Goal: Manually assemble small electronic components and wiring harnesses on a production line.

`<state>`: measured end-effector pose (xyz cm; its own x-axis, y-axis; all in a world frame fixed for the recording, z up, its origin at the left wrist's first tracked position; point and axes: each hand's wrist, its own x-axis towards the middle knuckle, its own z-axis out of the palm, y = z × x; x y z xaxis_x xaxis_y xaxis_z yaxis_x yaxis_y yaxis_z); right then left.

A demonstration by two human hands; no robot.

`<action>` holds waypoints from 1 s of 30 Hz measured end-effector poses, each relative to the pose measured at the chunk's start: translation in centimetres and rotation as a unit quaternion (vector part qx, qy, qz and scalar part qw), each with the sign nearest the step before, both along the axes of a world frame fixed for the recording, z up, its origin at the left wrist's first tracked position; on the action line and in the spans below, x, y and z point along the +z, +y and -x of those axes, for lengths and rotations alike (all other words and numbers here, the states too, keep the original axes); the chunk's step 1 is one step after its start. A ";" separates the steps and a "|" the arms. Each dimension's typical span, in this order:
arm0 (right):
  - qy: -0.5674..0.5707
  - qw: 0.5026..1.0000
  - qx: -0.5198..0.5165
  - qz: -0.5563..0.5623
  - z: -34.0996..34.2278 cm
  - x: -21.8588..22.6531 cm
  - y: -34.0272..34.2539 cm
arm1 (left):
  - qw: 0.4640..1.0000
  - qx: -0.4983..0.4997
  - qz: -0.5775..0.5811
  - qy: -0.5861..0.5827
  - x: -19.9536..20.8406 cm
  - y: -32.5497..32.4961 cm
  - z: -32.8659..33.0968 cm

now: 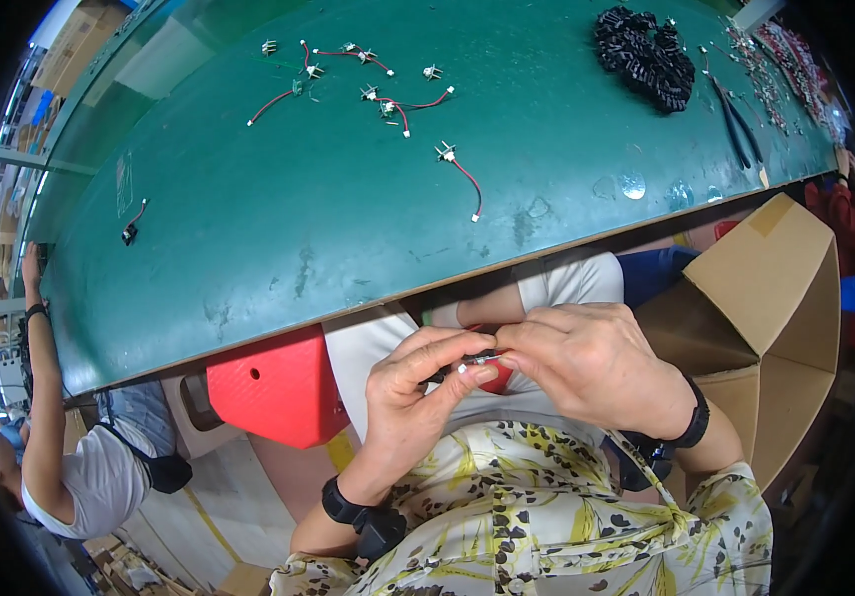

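Note:
Above my lap, just off the table's near edge, my left hand (409, 392) pinches a small electronic part (482, 359) between thumb and fingers. The part looks dark, with a white tip by my left thumb. My right hand (596, 366) meets it from the other side, its thumb and forefinger closed on the part's far end. My fingertips hide most of its shape. Beyond my hands, a small part with a red wire lead (468, 179) and white plug lies on the green table (278, 228).
Several similar wired parts (388, 104) lie farther back. A black heap (644, 58), dark-handled pliers (735, 124) and a spread of small pieces (760, 74) are at the far right. An open cardboard box (770, 273) stands right, a red stool (278, 387) left. Another person (99, 477) sits far left.

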<state>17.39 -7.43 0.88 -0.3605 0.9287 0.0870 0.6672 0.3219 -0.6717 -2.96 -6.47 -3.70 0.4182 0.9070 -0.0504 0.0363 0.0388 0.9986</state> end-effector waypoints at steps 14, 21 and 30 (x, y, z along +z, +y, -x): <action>0.035 0.999 -0.022 -0.003 0.4 -1.9 -0.4 | 0.999 0.031 0.016 0.027 0.0 -0.4 -0.4; 0.082 0.994 -0.012 0.075 0.1 -1.7 -0.4 | 0.991 0.066 0.112 -0.039 -0.4 -1.0 -0.2; 0.082 0.990 0.033 0.107 -0.9 -0.8 0.2 | 0.996 0.004 0.087 -0.029 -0.8 -0.9 0.3</action>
<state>18.24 -7.22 0.10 -0.4187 0.9070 -0.0465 0.5251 0.2000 -0.8272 -3.26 -7.39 -4.46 0.4179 0.8897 -0.1840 -0.0215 0.2122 0.9770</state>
